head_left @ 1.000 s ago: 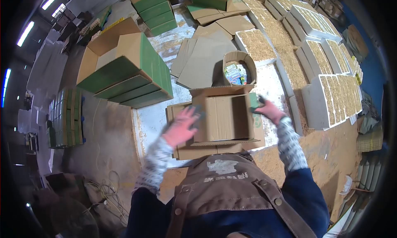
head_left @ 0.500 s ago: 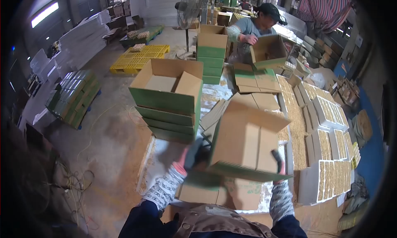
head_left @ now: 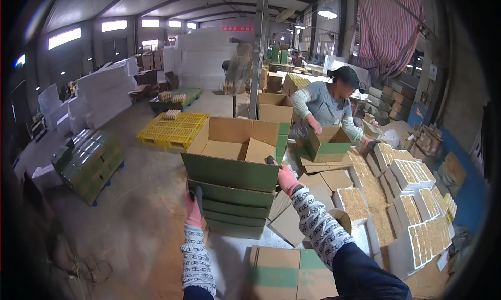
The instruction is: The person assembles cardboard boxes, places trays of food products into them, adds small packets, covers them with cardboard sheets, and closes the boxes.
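Observation:
An open-topped cardboard box [head_left: 229, 170], brown inside and green outside, sits at the top of a stack of similar boxes [head_left: 235, 210]. My right hand [head_left: 287, 179], in a pink glove with dark fingertips, grips its right side, thumb over the upper edge. Low at the box's left corner is my left hand [head_left: 194, 205], gloved the same way. Its dark thumb lies against the green side, and its other fingers are mostly hidden. Flattened cardboard [head_left: 276, 271] with a green band lies on the work surface in front of me.
Across the surface a co-worker [head_left: 326, 104] handles another open box [head_left: 330, 145]. White trays [head_left: 425, 242] filled with tan material line the right side. A yellow pallet [head_left: 172, 130] and a wrapped green stack [head_left: 91, 164] stand on the floor at left.
Both hands have carried the box left from above the flat cardboard onto the stack. My view has tilted up. The co-worker's box is lower, and one co-worker hand now reaches toward the trays.

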A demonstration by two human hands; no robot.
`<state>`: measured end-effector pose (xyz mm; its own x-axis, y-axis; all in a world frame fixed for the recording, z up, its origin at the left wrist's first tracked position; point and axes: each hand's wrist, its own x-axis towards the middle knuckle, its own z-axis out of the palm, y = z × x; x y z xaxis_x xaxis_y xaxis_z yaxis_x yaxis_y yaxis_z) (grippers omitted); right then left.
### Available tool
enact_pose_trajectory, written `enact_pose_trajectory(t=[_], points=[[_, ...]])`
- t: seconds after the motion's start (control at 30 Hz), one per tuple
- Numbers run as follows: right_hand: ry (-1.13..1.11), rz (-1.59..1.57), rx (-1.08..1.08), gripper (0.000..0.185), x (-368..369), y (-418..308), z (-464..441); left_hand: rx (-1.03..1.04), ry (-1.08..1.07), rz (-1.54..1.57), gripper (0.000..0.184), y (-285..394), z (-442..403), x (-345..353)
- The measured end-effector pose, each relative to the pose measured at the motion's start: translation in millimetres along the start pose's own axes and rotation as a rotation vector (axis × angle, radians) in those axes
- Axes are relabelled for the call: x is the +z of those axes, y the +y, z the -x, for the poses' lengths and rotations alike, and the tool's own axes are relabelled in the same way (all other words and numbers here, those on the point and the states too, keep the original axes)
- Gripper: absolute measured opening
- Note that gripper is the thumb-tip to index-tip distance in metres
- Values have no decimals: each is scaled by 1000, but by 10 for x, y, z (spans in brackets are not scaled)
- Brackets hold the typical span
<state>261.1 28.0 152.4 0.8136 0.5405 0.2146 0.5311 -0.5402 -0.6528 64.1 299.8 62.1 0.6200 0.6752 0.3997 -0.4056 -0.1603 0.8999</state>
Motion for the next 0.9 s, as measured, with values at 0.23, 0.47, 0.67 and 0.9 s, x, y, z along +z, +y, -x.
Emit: enact_pose_trajectory(t=[0.23, 0.47, 0.67, 0.9], points=[[-224, -1049, 361, 50, -190, 353, 912, -47, 205, -199, 64, -161, 153, -33], [438, -10, 768, 89, -101, 2888, 4642, -394, -424, -842, 66, -1183, 3302, -150], [145, -497, 857, 54, -428, 2828, 6063, 146, -738, -972, 103, -846, 4157, 747], [13, -100, 1050, 70, -1184, 2999, 5805, 36, -1462, -1285, 111, 1081, 3711, 1896]])
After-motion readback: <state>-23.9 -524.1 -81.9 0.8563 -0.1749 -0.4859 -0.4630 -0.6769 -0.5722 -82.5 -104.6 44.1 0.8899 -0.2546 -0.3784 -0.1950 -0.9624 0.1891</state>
